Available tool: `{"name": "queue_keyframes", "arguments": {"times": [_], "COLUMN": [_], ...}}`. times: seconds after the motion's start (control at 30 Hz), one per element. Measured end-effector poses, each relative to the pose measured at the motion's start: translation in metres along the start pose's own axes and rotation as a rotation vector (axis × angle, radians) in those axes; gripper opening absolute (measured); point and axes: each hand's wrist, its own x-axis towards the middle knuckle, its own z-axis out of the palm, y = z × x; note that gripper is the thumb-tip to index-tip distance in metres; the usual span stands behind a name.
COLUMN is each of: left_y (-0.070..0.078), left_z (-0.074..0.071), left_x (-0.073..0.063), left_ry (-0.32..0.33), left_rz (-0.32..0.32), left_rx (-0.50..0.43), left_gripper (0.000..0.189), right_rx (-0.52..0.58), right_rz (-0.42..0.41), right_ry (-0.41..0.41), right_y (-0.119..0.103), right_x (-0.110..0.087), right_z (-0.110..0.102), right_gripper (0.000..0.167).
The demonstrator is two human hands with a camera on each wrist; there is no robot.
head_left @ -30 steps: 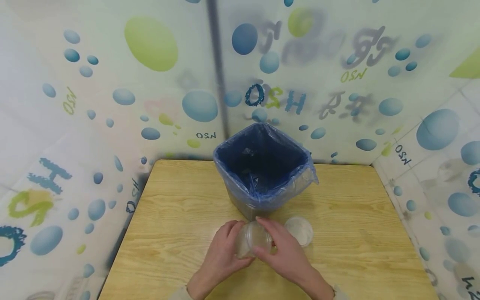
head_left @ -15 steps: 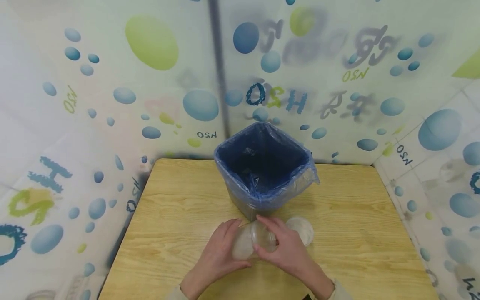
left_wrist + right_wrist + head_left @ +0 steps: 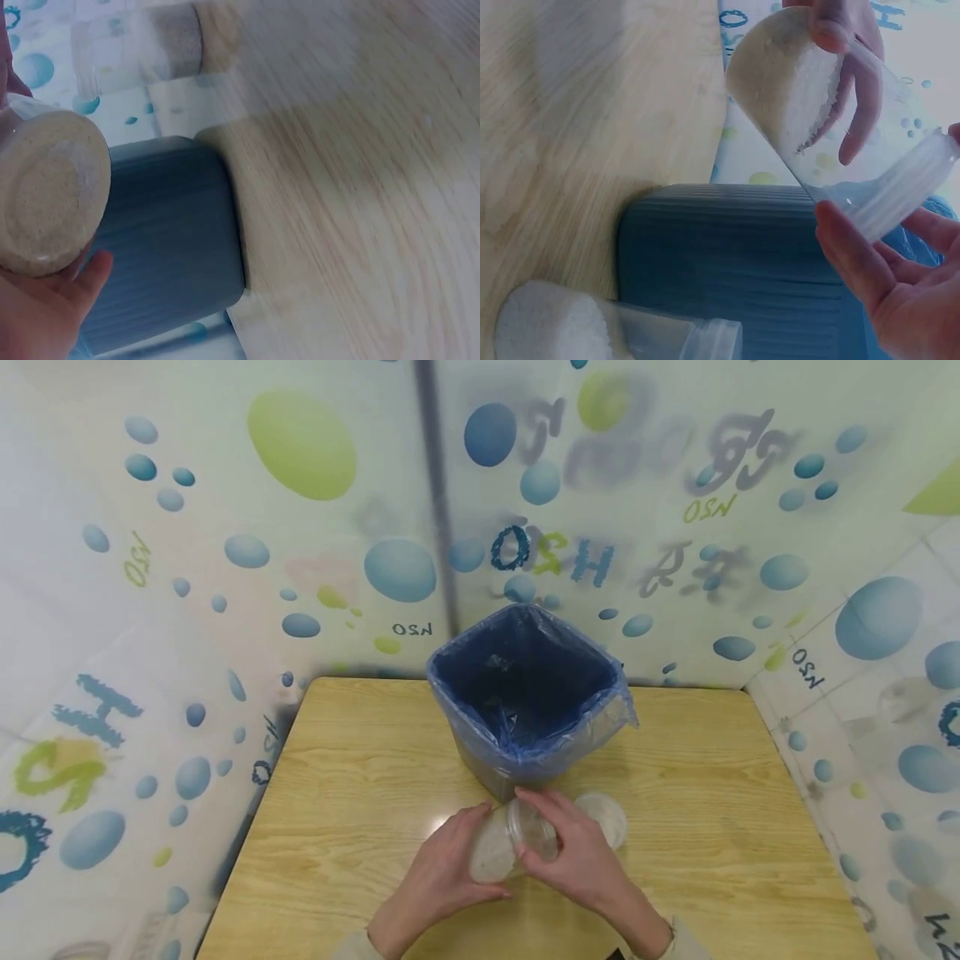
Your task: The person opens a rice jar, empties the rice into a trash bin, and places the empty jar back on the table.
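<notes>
A clear plastic jar (image 3: 491, 852), partly filled with pale granules, is tipped on its side above the table, its ridged mouth end toward the right. My left hand (image 3: 441, 870) grips it around the filled base; the round bottom of the jar (image 3: 52, 191) faces the left wrist camera. At the mouth end, my right hand (image 3: 576, 856) holds the jar between thumb and fingers. Inside, the granules slope toward one side of the jar (image 3: 795, 82). Just beyond my right hand, a second clear jar (image 3: 603, 820) with white granules stands on the table.
Behind the hands stands a dark grey bin (image 3: 483, 768), with a blue plastic bag (image 3: 517, 758) lining it and folded over its rim. The wooden table (image 3: 337, 760) meets patterned curtains (image 3: 360, 468) at the back and sides.
The held jar has turned further onto its side, its mouth end moving to the right. Both hands shifted slightly with it. The second jar and the bin stayed where they were.
</notes>
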Motion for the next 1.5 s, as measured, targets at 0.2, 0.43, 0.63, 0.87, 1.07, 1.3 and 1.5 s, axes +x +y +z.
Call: {"name": "queue_keyframes", "arguments": {"times": [0.2,0.43,0.63,0.87,1.07,1.3,1.5], "left_y": [0.006,0.006,0.001,-0.002,-0.003,-0.009,-0.014], "left_z": [0.005,0.004,0.004,0.004,0.005,0.007,0.006], "left_x": [0.002,0.004,0.007,0.014,0.019,0.023,0.026], "left_ry": [0.025,0.015,0.030,0.049,0.032,0.021,0.011], "left_rz": [-0.015,-0.026,-0.005,0.023,0.022,0.023,0.036], "left_rx": [0.020,0.034,0.042,0.054,0.041,0.042,0.052], "left_gripper": [0.107,0.104,0.102,0.101,0.100,0.097,0.097], "right_rx": [0.051,0.071,0.005,0.088,0.251,0.320,0.346], "right_rz": [-0.021,-0.007,-0.005,0.059,0.084,0.082,0.049], "right_ry": [0.006,-0.012,-0.050,0.021,0.109,0.139,0.156], "right_y": [-0.003,-0.007,-0.007,-0.007,-0.003,0.004,0.008], "right_x": [-0.004,-0.002,0.002,0.005,0.005,0.006,0.007], "right_z": [0.010,0.012,0.011,0.016,0.024,0.030,0.032], "right_gripper": [0.062,0.056,0.058,0.053,0.050,0.051,0.055]}}
